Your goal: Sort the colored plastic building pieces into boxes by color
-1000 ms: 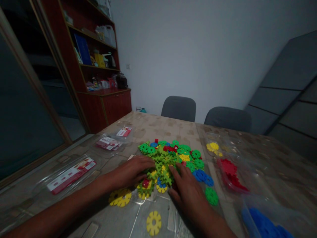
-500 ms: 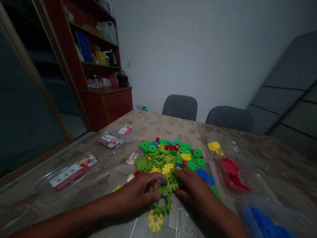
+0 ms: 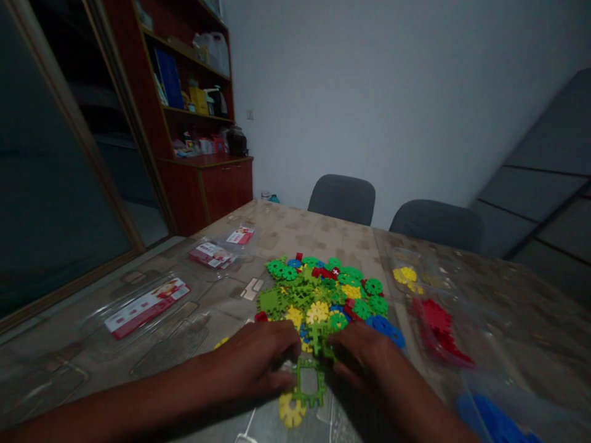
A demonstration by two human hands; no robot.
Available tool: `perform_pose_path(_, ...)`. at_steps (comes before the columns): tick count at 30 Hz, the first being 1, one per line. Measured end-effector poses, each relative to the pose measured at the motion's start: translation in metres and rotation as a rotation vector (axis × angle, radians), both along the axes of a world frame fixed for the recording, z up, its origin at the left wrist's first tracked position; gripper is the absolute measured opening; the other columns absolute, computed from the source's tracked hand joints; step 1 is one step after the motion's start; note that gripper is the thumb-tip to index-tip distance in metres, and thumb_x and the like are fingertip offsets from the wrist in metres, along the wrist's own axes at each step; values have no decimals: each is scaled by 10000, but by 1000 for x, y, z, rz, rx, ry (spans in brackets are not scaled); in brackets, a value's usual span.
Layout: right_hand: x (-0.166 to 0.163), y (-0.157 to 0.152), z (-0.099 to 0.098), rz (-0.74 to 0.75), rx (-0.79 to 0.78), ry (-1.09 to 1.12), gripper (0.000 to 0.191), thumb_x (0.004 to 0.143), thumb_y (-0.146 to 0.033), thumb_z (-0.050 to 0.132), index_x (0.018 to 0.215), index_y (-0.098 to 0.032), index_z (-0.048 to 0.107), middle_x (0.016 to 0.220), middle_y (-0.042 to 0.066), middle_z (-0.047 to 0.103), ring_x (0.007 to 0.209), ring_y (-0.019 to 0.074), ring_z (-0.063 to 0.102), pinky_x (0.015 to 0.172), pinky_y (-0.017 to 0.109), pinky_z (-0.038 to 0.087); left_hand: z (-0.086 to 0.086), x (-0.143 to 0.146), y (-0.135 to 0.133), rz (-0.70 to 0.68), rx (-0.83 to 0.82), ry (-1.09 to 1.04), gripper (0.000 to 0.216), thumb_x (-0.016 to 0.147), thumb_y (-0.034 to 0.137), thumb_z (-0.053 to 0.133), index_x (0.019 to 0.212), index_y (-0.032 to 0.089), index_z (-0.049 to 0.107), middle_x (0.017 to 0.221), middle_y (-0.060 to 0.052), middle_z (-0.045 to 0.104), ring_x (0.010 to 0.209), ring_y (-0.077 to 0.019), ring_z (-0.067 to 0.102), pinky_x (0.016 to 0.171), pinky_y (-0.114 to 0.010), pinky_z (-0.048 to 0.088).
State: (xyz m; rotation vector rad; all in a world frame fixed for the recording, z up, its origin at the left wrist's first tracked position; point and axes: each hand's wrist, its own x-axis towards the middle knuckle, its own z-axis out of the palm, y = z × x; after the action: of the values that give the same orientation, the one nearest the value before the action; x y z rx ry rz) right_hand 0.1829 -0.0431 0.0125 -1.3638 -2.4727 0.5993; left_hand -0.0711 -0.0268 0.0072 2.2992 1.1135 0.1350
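A heap of plastic interlocking pieces, green, yellow, red and blue, lies on the table in front of me. My left hand and my right hand are both curled, meeting over a joined cluster of light green pieces at the heap's near edge. Fingers of both hands grip that cluster. A yellow gear-shaped piece lies just below it, close to my left hand.
Clear bags hold yellow pieces, red pieces and blue pieces on the right. Several flat packets with red labels lie on the left. Two grey chairs stand at the far side; a wooden shelf unit stands behind.
Both hands have drawn back from the heap toward me, pulling the joined green cluster out with them. The view has shifted slightly.
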Motion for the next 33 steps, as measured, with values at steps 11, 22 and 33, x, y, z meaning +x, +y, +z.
perform_pose_path(11,-46,-14,-10,105,-194,-326,189,850,-131,683,1027,-179,724,1085,89,730,933,222,677,738,279,447,15,-7,-1,-60,-10,144,399,744,264,892,1014,218,602,1117,-12,663,999,-247,632,803,-322,479)
perform_pose_path(22,-39,-16,1,-51,-257,-304,428,759,-149,758,1180,-171,681,1230,116,667,1099,293,650,947,373,496,-11,4,-14,-81,84,274,590,754,451,868,1194,208,559,1283,-130,591,1093,-343,615,917,-474,542)
perform_pose_path(33,-46,-18,-1,16,-185,-316,397,794,-171,729,1189,-156,684,1254,142,653,1130,311,614,979,396,480,9,1,-16,-69,5,264,521,792,369,864,1212,231,588,1315,-101,608,1133,-326,612,986,-447,517)
